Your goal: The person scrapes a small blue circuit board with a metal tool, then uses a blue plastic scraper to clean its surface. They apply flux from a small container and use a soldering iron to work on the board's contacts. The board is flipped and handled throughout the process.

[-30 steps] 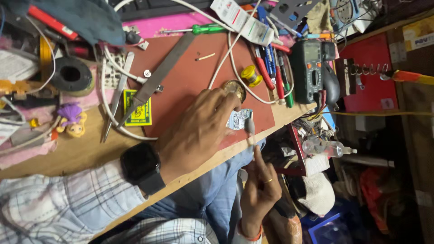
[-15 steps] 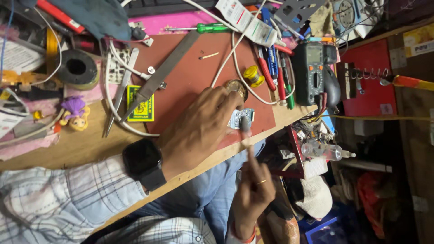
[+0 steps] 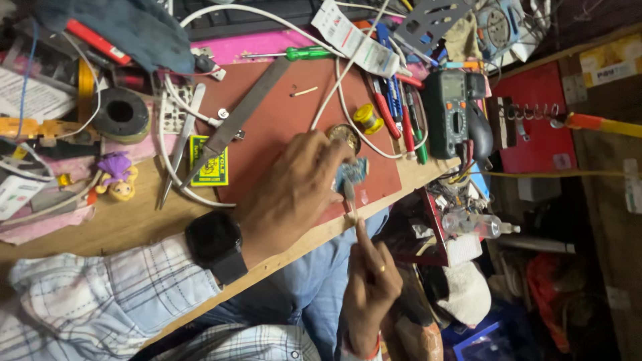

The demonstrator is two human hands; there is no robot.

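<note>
The left hand (image 3: 291, 194) lies palm down, its back turned up to the camera, with the forearm running in from the lower left in a pale checked sleeve (image 3: 100, 301) and a black watch (image 3: 217, 246) strapped round the wrist. Its fingers (image 3: 328, 157) curl forward and downward, the tips bunched together as in a pinch. The right hand (image 3: 368, 294) rises from below, just beside the left hand's fingertips, wrist bent and the forefinger (image 3: 361, 234) pointing straight up toward them. The other fingers are folded in, one wearing a ring (image 3: 380, 269), and a red band (image 3: 361, 351) circles that wrist.
</note>
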